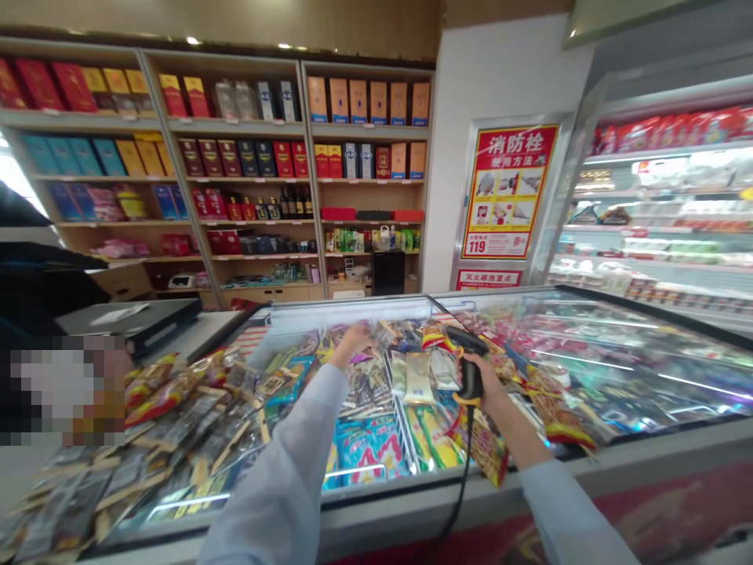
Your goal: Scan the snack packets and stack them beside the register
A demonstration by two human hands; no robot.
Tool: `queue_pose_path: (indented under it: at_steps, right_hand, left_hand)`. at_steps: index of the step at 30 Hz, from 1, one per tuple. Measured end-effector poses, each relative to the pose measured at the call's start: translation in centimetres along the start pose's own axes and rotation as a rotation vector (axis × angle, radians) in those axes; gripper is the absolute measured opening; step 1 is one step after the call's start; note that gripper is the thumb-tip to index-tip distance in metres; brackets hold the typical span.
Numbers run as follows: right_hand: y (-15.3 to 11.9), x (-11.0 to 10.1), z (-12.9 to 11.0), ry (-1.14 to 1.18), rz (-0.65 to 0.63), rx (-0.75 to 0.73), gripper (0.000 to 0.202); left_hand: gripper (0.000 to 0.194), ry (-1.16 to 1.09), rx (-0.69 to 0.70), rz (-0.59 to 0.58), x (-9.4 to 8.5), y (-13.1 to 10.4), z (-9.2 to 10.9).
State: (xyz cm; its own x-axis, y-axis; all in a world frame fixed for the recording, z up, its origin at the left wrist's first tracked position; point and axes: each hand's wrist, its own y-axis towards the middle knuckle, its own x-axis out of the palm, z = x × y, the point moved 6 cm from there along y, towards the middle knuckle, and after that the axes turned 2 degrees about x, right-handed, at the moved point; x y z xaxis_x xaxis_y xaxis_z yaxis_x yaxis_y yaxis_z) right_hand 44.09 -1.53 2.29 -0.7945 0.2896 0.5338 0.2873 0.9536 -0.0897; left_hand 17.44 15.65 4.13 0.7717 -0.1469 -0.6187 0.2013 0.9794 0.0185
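Note:
My right hand [483, 377] is closed round the handle of a black and yellow barcode scanner [471, 373], whose cable hangs down over the freezer's front edge. My left hand [354, 343] reaches into the chest freezer [365, 506], its fingers closed at a small clear-wrapped packet [382, 336]; they are slightly blurred. Below it lie many wrapped ice pops [368, 388]. Blue ice cream packets [370, 451] fill the front, beside green and yellow ones [432, 439]. Pale packets [418, 377] lie left of the scanner.
Clear-wrapped bars on wooden sticks [147, 471] are heaped on the left, with red and yellow packets [176, 384] on top. Another person's dark sleeve [47, 275] shows at far left. Behind stand shelves of boxed goods [247, 157]; a lit fridge [676, 204] is at right.

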Motion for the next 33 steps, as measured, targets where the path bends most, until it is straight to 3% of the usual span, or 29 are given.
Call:
queue_pose_path:
  at_steps: [2,5,9,13,17,22,26,30,33]
  right_hand:
    - [-0.7,1.3,-0.4,-0.023,-0.035,-0.015,0.016]
    - [-1.9,4.5,1.0,-0.052,-0.132,0.028,0.018]
    - [-3.7,9.3,5.2,-0.012,-0.243,0.035,0.021]
    - [-5.5,12.2,10.2,-0.021,-0.302,0.106,0.023]
    - [-6.3,12.8,12.9,-0.083,-0.344,0.135,0.022]
    - [-6.1,12.5,13.5,-0.149,-0.336,0.11,0.026]
    - [-6.0,12.2,13.9,-0.246,-0.365,0.103,0.029]
    - [-6.4,12.5,13.9,-0.285,-0.441,0.09,0.027]
    - [-6.6,12.5,13.7,-0.274,-0.427,0.094,0.025]
  left_hand:
    - [0.048,-0.022,-0.001,0.024,-1.8,-1.5,-0.6]
    - [0.044,-0.046,0.006,0.079,-4.4,-4.0,-2.0]
    - [0.043,-0.038,-0.009,0.187,-7.7,-7.2,-4.4]
    - [0.043,0.0,-0.013,0.285,-9.5,-9.6,-6.5]
    - [0.045,0.009,0.023,0.385,-9.5,-10.4,-8.0]
    - [0.039,0.003,0.124,0.491,-8.5,-10.3,-9.3]
    - [0.039,0.008,0.152,0.582,-8.7,-10.8,-9.5]
    - [0.038,-0.035,0.176,0.583,-8.8,-11.3,-9.0]
    - [0.038,-0.062,0.184,0.572,-8.5,-11.5,-8.7]
